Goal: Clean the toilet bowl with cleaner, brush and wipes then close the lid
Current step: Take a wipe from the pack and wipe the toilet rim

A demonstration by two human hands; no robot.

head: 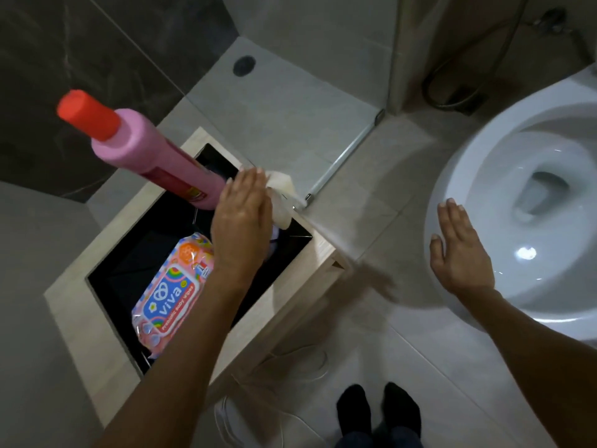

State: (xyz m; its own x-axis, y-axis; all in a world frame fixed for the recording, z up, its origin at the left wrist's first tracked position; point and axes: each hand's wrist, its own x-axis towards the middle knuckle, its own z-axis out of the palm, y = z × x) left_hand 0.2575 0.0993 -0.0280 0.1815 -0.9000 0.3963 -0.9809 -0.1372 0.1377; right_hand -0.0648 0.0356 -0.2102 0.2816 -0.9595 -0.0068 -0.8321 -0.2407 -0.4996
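Observation:
The white toilet bowl (478,176) is at the right with its lid up and water in the bottom. A pink cleaner bottle (151,153) with a red cap stands on the small black-topped wooden table (106,237). A pink pack of wipes (168,295) lies on that top. My left hand (240,221) hovers over the table with straight fingers. A crumpled white wipe (281,195) sits at its thumb side, and the thumb is hidden. My right hand (458,250) is spread flat just above the bowl's near rim, holding nothing.
A glass shower screen edge (342,156) and a floor drain (244,65) lie beyond the table. A white cord (300,367) lies coiled on the tiles by the table's foot. A hose (452,88) hangs on the wall behind the bowl. My black-socked feet (378,409) stand at the bottom.

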